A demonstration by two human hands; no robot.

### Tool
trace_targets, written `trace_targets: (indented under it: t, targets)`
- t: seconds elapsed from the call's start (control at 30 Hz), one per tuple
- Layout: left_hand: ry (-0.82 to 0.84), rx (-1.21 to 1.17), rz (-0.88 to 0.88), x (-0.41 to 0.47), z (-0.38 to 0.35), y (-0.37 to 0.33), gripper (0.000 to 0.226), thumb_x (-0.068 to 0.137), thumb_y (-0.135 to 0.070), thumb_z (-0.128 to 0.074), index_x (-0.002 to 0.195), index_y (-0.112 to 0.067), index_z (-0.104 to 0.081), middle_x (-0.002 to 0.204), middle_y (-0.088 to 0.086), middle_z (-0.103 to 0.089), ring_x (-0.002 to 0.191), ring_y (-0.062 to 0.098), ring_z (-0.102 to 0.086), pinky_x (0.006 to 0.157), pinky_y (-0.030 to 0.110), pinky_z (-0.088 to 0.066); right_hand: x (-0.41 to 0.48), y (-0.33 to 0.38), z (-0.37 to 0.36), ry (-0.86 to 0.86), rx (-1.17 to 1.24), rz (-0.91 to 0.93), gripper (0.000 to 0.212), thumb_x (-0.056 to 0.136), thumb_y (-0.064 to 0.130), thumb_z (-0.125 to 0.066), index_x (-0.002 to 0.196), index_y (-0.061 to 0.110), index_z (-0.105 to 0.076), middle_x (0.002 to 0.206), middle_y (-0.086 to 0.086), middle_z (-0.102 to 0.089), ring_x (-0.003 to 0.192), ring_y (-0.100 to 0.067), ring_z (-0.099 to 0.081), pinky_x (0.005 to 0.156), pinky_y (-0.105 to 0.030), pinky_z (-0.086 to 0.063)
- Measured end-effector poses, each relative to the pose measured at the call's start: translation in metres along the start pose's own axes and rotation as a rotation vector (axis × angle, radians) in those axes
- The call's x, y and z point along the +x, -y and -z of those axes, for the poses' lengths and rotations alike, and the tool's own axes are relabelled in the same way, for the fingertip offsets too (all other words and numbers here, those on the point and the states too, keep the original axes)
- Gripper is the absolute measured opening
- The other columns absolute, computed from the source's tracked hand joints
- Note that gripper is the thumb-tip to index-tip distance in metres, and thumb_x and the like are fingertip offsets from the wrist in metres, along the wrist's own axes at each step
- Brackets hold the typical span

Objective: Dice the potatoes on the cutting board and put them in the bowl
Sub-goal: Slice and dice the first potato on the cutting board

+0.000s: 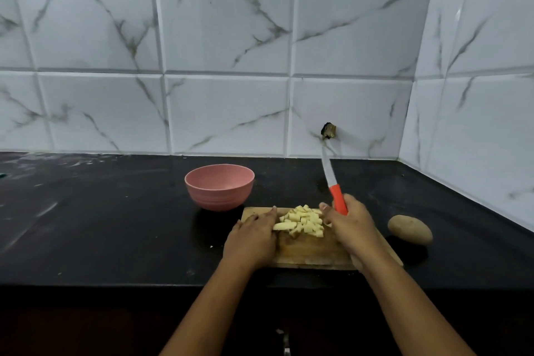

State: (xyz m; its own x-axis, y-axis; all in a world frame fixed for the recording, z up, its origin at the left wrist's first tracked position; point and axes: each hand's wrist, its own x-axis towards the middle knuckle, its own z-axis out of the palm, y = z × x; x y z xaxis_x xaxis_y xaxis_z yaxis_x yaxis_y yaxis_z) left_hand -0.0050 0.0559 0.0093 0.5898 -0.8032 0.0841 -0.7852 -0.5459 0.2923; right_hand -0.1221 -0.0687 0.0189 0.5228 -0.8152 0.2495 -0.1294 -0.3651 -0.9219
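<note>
Potato dice (302,221) are being gathered for scooping by the released fingers of the left hand (251,235), while the knife (336,195) (blade raised, safely clear) is being grasped by the right hand (351,225).

Kitchen count, by kind

One bowl (219,186), one board (313,248), one knife (335,185), one whole potato (409,229), one heap of diced pieces (302,221) too many to count, two hands: left (252,237), right (351,225).
</note>
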Motion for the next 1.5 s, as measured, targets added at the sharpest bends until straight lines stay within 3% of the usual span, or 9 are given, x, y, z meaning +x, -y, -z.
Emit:
trace_targets:
  t: [0.1,0.2,0.3,0.47,0.7,0.97,1.17,1.33,1.5]
  targets:
    - [0.0,-0.007,-0.003,-0.001,0.0,0.001,0.055,0.101,-0.024,-0.029,0.153,-0.026,-0.012,0.156,0.001,-0.027,0.144,0.019,-0.022,0.117,0.039,-0.012,0.02,0.011,0.009,0.022,0.058,0.041,0.011,0.095,0.008,-0.053,0.089,0.017,-0.053,0.083,-0.008,-0.064,0.07,-0.015,-0.059,0.065,-0.029,-0.046]
    - [-0.011,-0.02,-0.007,-0.001,-0.001,0.001,0.055,0.101,-0.026,-0.028,0.153,-0.026,-0.013,0.156,0.0,-0.027,0.144,0.018,-0.021,0.118,0.039,-0.011,0.043,0.02,0.009,0.156,-0.03,0.09,0.01,0.095,0.005,-0.052,0.093,0.015,-0.053,0.094,-0.007,-0.066,0.085,-0.012,-0.064,0.076,-0.026,-0.049]
    - [-0.021,-0.026,-0.007,-0.002,-0.003,0.002,0.057,0.099,-0.026,-0.029,0.153,-0.026,-0.011,0.157,-0.002,-0.025,0.144,0.016,-0.018,0.118,0.04,-0.01,0.064,0.018,-0.003,0.312,-0.097,0.057,0.008,0.094,0.007,-0.056,0.091,0.014,-0.054,0.106,-0.01,-0.064,0.104,-0.017,-0.061,0.093,-0.037,-0.048]
    - [-0.018,-0.04,-0.007,-0.001,-0.002,0.004,0.058,0.1,-0.03,-0.026,0.153,-0.031,-0.003,0.158,-0.007,-0.022,0.146,0.012,-0.012,0.118,0.045,-0.003,0.083,0.014,-0.025,0.47,-0.168,-0.025,0.011,0.096,0.004,-0.048,0.09,0.013,-0.048,0.109,-0.01,-0.065,0.108,-0.015,-0.06,0.081,-0.03,-0.047]
    - [-0.034,-0.046,0.001,-0.003,-0.003,0.004,0.058,0.1,-0.029,-0.026,0.153,-0.033,-0.002,0.157,-0.007,-0.023,0.146,0.011,-0.012,0.118,0.047,-0.002,0.083,0.005,-0.022,0.483,-0.278,0.028,0.017,0.097,0.001,-0.044,0.086,0.015,-0.045,0.103,-0.009,-0.067,0.103,-0.012,-0.064,0.09,-0.032,-0.05]
    - [0.002,-0.03,0.0,-0.002,-0.004,0.004,0.054,0.099,-0.03,-0.023,0.151,-0.039,-0.008,0.156,-0.011,-0.024,0.146,0.011,-0.01,0.116,0.052,0.001,0.075,0.001,-0.006,0.506,-0.334,0.104,0.019,0.098,0.002,-0.042,0.085,0.015,-0.046,0.104,-0.008,-0.068,0.101,-0.009,-0.065,0.09,-0.034,-0.053]
    - [-0.037,-0.063,0.014,-0.003,-0.004,0.005,0.057,0.099,-0.029,-0.025,0.152,-0.035,-0.007,0.156,-0.005,-0.027,0.145,0.011,-0.012,0.117,0.052,-0.002,0.068,0.013,-0.016,0.399,-0.342,0.212,0.018,0.099,0.009,-0.045,0.084,0.018,-0.044,0.099,-0.001,-0.069,0.099,-0.009,-0.063,0.08,-0.027,-0.051]
    - [-0.13,-0.108,0.051,-0.003,-0.008,0.007,0.06,0.097,-0.024,-0.029,0.154,-0.026,-0.009,0.155,-0.004,-0.029,0.144,0.01,-0.017,0.117,0.046,-0.007,0.052,0.021,-0.047,0.344,-0.451,0.316,0.017,0.092,0.017,-0.063,0.086,0.019,-0.048,0.085,0.0,-0.061,0.074,-0.006,-0.058,0.062,-0.017,-0.042]
    - [-0.146,-0.135,0.101,-0.001,-0.011,0.009,0.06,0.097,-0.023,-0.03,0.153,-0.021,-0.01,0.155,0.0,-0.029,0.144,0.013,-0.019,0.118,0.046,-0.008,0.041,0.014,-0.072,0.293,-0.636,0.347,0.014,0.092,0.016,-0.061,0.101,0.017,-0.05,0.09,-0.002,-0.062,0.083,-0.016,-0.062,0.078,-0.032,-0.054]
